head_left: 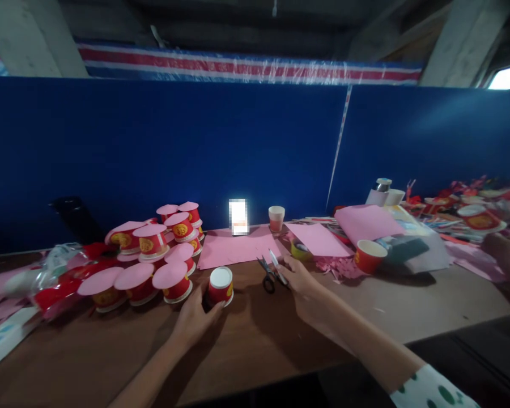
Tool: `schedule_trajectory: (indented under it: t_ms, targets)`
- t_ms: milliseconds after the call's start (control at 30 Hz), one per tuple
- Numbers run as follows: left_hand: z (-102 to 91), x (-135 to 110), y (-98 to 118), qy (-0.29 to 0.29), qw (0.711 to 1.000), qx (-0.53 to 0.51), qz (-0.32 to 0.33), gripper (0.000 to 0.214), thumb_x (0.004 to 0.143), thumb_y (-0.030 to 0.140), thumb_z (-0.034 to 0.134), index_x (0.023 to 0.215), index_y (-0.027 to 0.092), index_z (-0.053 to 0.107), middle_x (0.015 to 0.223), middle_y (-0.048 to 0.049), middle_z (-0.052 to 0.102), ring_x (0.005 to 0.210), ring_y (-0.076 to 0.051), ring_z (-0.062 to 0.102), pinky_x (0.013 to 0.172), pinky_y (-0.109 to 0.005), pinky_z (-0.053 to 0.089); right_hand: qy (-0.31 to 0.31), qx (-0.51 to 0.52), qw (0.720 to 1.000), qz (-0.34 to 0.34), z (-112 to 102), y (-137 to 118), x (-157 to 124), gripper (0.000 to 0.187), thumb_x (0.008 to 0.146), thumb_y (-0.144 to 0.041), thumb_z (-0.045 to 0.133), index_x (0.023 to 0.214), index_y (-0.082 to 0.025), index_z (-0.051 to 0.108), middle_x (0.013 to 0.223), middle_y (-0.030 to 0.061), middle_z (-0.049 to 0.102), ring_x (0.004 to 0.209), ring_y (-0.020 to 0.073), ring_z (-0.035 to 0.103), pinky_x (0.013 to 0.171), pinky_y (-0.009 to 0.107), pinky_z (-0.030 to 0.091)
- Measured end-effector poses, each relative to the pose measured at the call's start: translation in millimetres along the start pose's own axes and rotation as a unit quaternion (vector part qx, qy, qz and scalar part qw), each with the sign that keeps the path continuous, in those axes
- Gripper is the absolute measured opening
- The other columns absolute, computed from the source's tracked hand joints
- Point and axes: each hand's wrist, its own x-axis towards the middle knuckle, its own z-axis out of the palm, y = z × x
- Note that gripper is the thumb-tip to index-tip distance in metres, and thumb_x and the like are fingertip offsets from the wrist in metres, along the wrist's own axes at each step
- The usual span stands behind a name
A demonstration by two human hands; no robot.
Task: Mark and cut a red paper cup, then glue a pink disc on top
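Note:
My left hand [196,318] is closed around the lower side of a small red paper cup [221,290], which stands upside down on the table with its white base up. To the right, my right hand [300,276] pinches a slim white pen-like stick [277,265] just above the table. Black-handled scissors [267,279] lie beside that stick, blades pointing away from me. Left of my left hand, several red cups topped with pink paper discs [176,273] stand in rows, some stacked at the back.
Pink paper sheets [238,249] lie behind the scissors, near a glowing phone [238,216] and an upright cup [276,218]. Pink shreds [338,267] and a red cup [370,258] are on the right. Another person's hand [504,249] shows at the right edge. A blue partition [174,141] stands behind.

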Motion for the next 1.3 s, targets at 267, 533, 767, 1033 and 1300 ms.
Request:
schedule_trajectory:
  t_ms: [267,533,767,1033,1300]
  targets:
    - [-6.3,-10.3,-0.2,0.017,1.000,-0.023,0.001,0.058,0.069,0.033,0.061,0.122,0.017,0.046,0.116,-0.0110,0.060,0.105,-0.028,0.056,0.092,-0.044,0.042,0.010,-0.109,0.994,-0.025,3.4,3.3,-17.5,0.018,0.082,-0.029,0.046,0.090,-0.017,0.057,0.080,0.0032,0.063,0.071,0.0166,0.056,0.062,0.024,0.043]
    - [-14.2,-22.0,-7.8,0.045,0.997,-0.068,-0.010,0.064,0.065,0.034,0.066,0.123,0.017,0.044,0.118,-0.0128,0.058,0.108,-0.029,0.054,0.094,-0.045,0.040,0.015,-0.208,0.978,-0.025,-13.3,-0.7,-34.7,0.016,0.078,-0.032,0.051,0.081,-0.017,0.057,0.072,0.0024,0.063,0.067,0.0185,0.057,0.063,0.026,0.040]
    - [-15.6,-28.1,-3.3,0.045,0.996,-0.081,0.007,0.070,0.066,0.040,0.067,0.126,0.018,0.040,0.122,-0.0126,0.055,0.110,-0.027,0.053,0.094,-0.041,0.041,0.005,-0.238,0.971,-0.026,-14.0,-3.9,-50.8,0.018,0.080,-0.030,0.048,0.082,-0.016,0.058,0.073,0.0031,0.064,0.066,0.0184,0.058,0.062,0.026,0.040]
    - [-19.5,-18.5,6.2,0.106,0.976,-0.191,0.016,0.064,0.071,0.035,0.064,0.128,0.019,0.040,0.124,-0.0135,0.052,0.114,-0.024,0.051,0.096,-0.040,0.041,0.005,-0.242,0.970,-0.033,-12.7,0.1,-58.9,0.017,0.081,-0.029,0.048,0.080,-0.015,0.059,0.070,0.0025,0.062,0.065,0.0178,0.057,0.060,0.025,0.039]
    - [-24.5,2.2,14.0,0.129,0.916,-0.362,-0.113,0.057,0.059,0.033,0.075,0.111,0.019,0.056,0.104,-0.0066,0.063,0.098,-0.019,0.058,0.091,-0.033,0.042,0.034,-0.231,0.972,-0.036,-5.7,1.4,-72.0,0.023,0.084,-0.029,0.043,0.092,-0.016,0.060,0.078,0.0051,0.065,0.070,0.0191,0.058,0.062,0.026,0.041]
